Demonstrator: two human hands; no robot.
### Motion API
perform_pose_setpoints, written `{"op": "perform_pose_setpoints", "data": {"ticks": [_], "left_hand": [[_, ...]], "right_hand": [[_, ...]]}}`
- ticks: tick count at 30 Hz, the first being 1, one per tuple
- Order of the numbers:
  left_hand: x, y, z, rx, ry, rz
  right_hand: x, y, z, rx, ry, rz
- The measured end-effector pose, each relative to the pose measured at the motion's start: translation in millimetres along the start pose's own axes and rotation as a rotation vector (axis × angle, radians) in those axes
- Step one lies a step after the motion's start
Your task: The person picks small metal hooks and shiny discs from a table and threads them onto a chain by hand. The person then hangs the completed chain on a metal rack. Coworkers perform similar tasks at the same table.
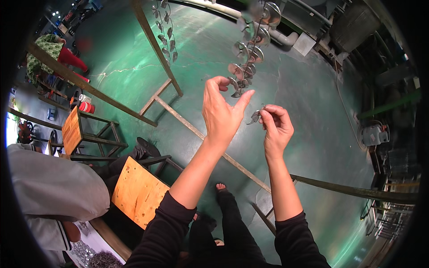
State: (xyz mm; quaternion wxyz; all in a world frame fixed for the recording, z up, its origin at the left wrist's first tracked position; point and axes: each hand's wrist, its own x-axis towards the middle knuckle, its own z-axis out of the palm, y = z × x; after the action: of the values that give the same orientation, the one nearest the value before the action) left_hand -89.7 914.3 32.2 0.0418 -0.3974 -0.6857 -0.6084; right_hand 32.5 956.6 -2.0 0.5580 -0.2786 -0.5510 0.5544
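A hanging string of shiny curved metal pieces (249,56) comes down from the top of the view, with several rounded parts on thin wire hooks. My left hand (220,109) is raised at its lower end, thumb and forefinger spread to either side of the lowest pieces. The forefinger is close to one of them; whether it touches I cannot tell. To the right and slightly lower, my right hand (278,129) pinches a small curved metal piece (254,117) between thumb and fingers. That piece is apart from the string.
Another hanging string (164,31) is further back on the left. A metal frame (196,131) crosses the green floor ahead of me. Wooden-topped stools (138,192) stand at left, beside a seated person in grey (58,183). Another person (49,56) is at far left.
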Motion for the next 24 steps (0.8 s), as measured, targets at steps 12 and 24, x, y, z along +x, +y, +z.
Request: {"op": "perform_pose_setpoints", "data": {"ticks": [12,24], "left_hand": [[2.1,-9.7,-8.2,-0.307,-0.068,-0.237],[-5.0,1.7,-35.9,-0.328,-0.116,-0.301]], "right_hand": [[17.9,7.8,34.7,0.168,-0.064,0.011],[1.7,5.1,62.3,0.293,-0.065,0.035]]}}
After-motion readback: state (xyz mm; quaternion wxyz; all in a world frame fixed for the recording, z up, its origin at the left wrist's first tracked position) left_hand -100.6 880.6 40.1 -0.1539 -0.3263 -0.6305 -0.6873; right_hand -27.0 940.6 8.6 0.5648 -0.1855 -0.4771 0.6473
